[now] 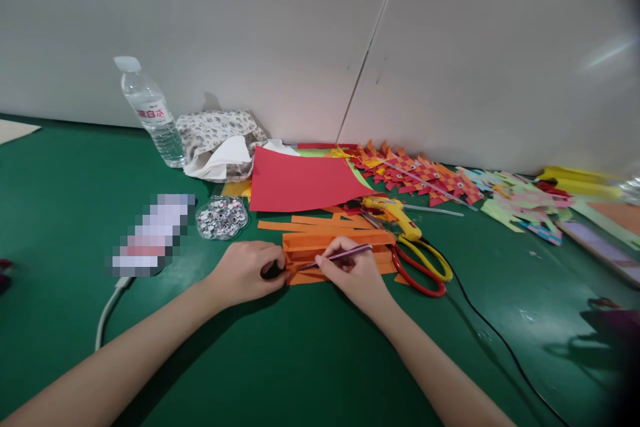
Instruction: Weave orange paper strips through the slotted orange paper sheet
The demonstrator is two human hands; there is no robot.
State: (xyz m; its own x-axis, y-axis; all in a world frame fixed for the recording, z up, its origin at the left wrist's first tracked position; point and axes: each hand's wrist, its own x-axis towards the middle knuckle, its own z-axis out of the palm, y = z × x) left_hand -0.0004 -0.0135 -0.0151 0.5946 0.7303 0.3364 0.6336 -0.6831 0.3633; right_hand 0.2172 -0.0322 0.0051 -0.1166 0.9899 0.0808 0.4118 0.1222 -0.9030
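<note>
My right hand [350, 273] is closed around a slim purple pencil [353, 253]. Its point angles down to the left onto folded orange paper [345, 238], which lies in front of me with lengthwise creases. At the paper's left edge, my left hand [250, 270] is closed, thumb and fingertips pinching the sheet close to the pencil tip. Cut orange strips [283, 227] lie just behind the folded piece. Scissors with red and yellow handles [425, 290] rest against its right side, their blades partly hidden.
A yellow glue gun [397, 213] trails a black cable. Red paper [305, 180], woven paper fish [420, 173] and pastel paper pieces [525, 200] lie farther back. To the left are a bag of googly eyes [221, 218], a charging phone [155, 233] and a water bottle [153, 113].
</note>
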